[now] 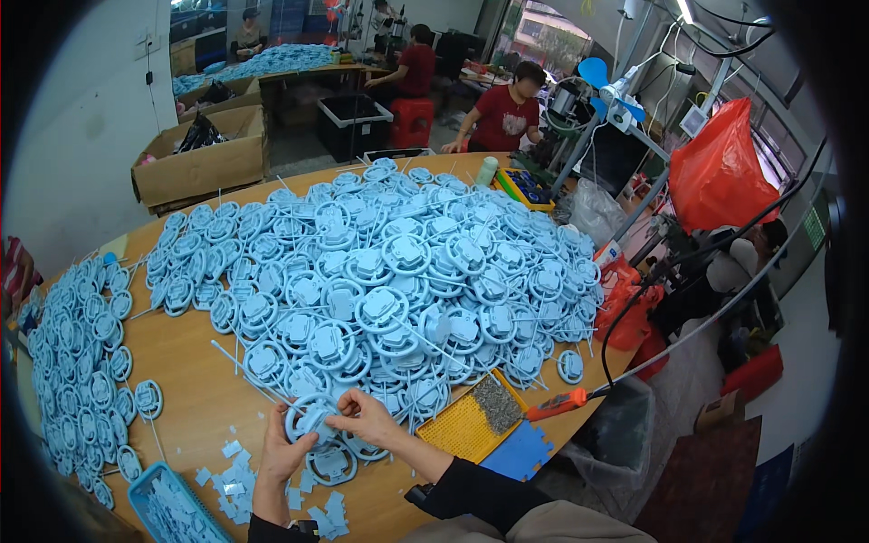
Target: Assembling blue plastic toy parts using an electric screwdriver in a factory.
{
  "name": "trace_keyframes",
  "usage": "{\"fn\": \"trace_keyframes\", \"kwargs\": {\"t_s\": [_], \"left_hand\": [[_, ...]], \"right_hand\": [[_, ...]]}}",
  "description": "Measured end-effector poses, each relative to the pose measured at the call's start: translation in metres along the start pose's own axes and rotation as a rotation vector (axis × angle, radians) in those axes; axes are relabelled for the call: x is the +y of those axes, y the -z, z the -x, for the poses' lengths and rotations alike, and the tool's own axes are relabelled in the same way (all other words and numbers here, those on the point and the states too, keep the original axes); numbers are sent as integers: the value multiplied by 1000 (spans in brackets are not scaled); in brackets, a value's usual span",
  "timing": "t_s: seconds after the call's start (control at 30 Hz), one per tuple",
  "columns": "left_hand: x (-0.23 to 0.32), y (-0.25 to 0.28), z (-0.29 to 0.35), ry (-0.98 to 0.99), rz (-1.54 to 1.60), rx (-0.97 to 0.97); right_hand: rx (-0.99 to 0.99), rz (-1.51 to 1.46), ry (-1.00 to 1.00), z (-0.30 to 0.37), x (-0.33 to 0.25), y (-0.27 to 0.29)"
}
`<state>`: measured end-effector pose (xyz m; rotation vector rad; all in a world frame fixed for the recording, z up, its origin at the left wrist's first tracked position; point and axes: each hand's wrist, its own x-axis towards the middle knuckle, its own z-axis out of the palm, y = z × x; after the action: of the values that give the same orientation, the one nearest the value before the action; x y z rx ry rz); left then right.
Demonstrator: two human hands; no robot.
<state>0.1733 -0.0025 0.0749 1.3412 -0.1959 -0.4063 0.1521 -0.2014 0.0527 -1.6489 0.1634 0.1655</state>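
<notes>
In front of me, over the near edge of the pile, I hold a light blue plastic wheel-shaped part (310, 409). It has a round rim and a flat middle piece. My left hand (279, 452) grips it from the left, thumb against its lower side. From the right, the bent fingers of my right hand (367, 421) pinch at its middle; whatever small piece may be between them is hidden. Just below lies another wheel-shaped part (331, 463). Small flat light blue pieces (237, 480) are scattered beside my left wrist.
A big heap of wheel-shaped parts with thin rods (398, 262) covers the table (195, 362); more line its left. A blue basket (149, 489) stands near left. At right are a yellow tray (453, 427) of small metal bits and an orange-handled tool (557, 404). People work behind.
</notes>
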Motion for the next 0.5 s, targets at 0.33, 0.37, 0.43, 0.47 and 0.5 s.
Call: {"fn": "trace_keyframes", "kwargs": {"t_s": [0.33,0.37,0.43,0.47,0.5], "left_hand": [[-10,0,1,11,-151,49],[-17,1,-2,43,-57,85],[-41,13,-9,69,80,155],[-47,9,-18,108,136,179],[-42,19,-9,143,166,250]], "right_hand": [[286,38,109,7,19,-23],[322,51,152,3,27,-29],[329,80,184,-14,53,-37],[338,88,179,-21,65,-26],[282,-33,181,-23,46,-33]]}}
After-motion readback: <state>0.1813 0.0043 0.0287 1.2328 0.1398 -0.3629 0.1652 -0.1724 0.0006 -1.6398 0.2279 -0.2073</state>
